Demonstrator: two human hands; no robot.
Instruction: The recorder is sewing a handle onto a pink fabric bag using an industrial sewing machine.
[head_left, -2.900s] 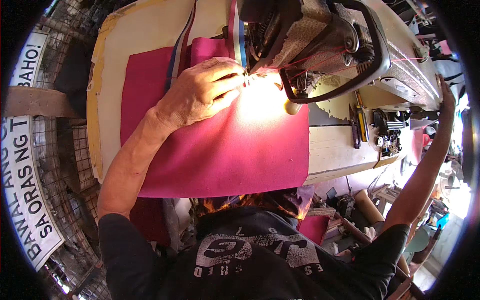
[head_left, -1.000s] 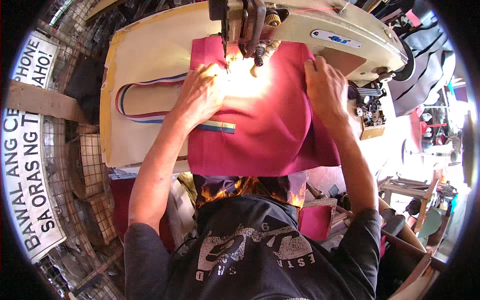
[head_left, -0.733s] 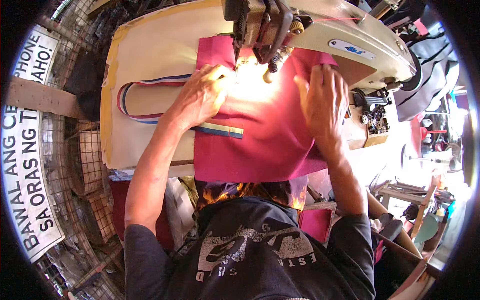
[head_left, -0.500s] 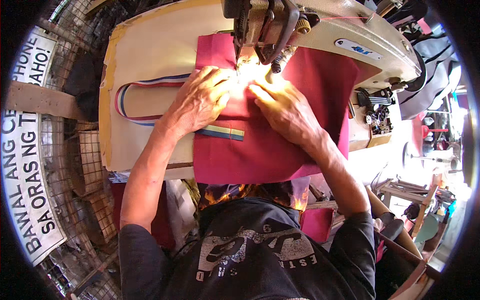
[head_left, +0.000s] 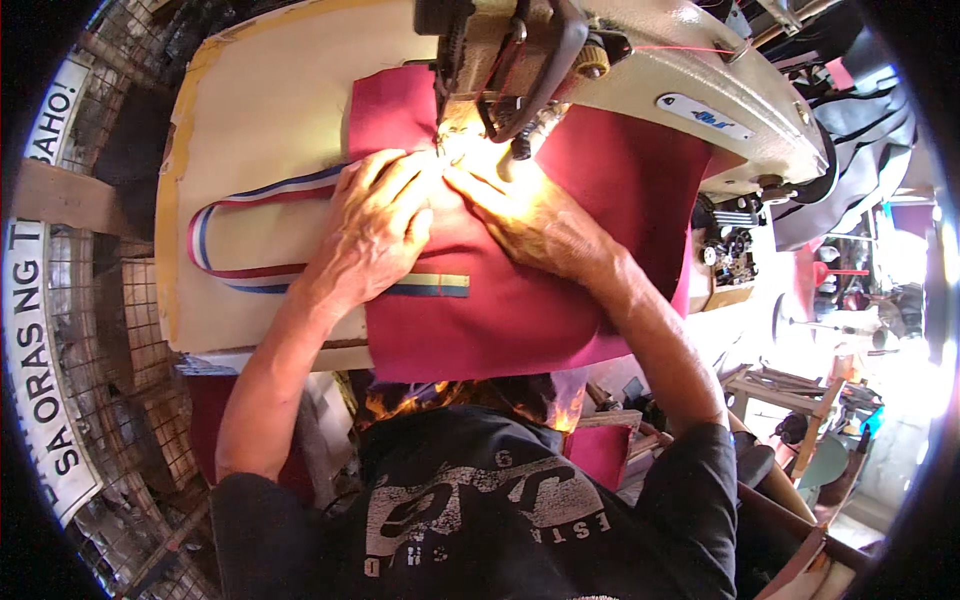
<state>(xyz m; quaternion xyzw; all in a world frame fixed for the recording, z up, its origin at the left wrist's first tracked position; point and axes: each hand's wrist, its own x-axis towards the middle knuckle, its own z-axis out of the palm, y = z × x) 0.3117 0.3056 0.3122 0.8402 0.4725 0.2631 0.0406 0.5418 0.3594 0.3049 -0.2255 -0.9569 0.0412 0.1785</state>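
Note:
A maroon cloth [head_left: 500,325] lies spread under the head of a sewing machine [head_left: 690,75], whose lamp throws a strong glare around the needle. My left hand [head_left: 380,225] rests palm down on the cloth's left part, its fingers laid out, nothing gripped. From the right, my right hand [head_left: 540,220] presses down flat, fingers stretched toward the needle and nearly meeting the left fingertips. The glare washes out its fingertips. A striped ribbon [head_left: 205,235] in red, white and blue loops out left from beneath my left hand. A yellow and dark ribbon end [head_left: 440,286] lies on the cloth below that hand.
The cream machine table [head_left: 260,110] has a worn yellow edge. A bobbin winder [head_left: 735,240] sits right of the cloth. Wire mesh and a white sign [head_left: 50,370] stand at left. Wooden pieces and tools [head_left: 790,400] clutter the lower right.
The whole view has shifted, moving the scene leftward and slightly down. My right hand has slid left, nearer the needle and my left hand. My left hand stays on the cloth.

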